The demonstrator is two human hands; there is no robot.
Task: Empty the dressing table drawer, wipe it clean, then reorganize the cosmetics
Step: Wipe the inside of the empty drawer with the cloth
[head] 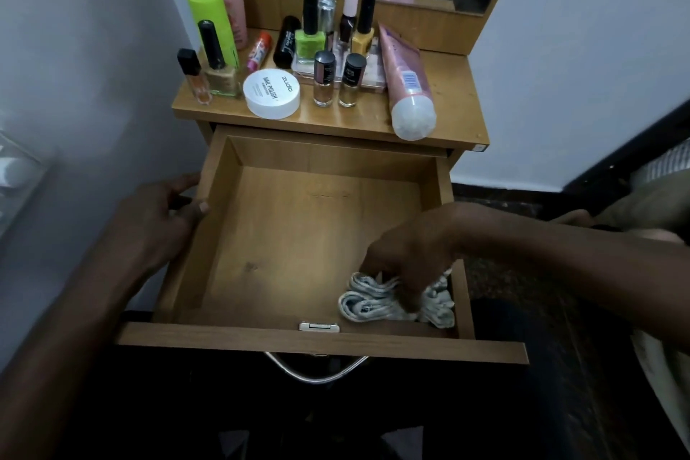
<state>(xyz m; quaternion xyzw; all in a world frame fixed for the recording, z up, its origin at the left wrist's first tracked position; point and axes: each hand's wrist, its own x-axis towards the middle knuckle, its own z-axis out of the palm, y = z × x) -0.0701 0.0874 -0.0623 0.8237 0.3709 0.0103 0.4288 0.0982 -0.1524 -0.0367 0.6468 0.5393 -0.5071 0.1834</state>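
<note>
Right hand [407, 265], fingers bunched round crumpled grey cloth [367, 304], near-right corner of open wooden drawer [298, 235]. Left hand [160, 220], clasping drawer's left wall. Cosmetics [310, 43] on tabletop [455, 97], far.

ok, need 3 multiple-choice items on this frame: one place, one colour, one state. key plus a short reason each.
1. Where is the cloth?
A. on the floor
B. draped over the mirror
C. in the near right corner of the drawer

2. The lid of the round tin marked NAIL POLISH is:
A. white
B. black
C. green

3. The drawer is:
A. shut
B. pulled open, holding only the cloth
C. pulled open, full of bottles

Key:
1 C: the right hand grips the cloth against the drawer floor, by the front and right walls.
2 A: the lid is white with dark print.
3 B: the wooden floor is otherwise bare; the bottles stand on the tabletop.
</note>
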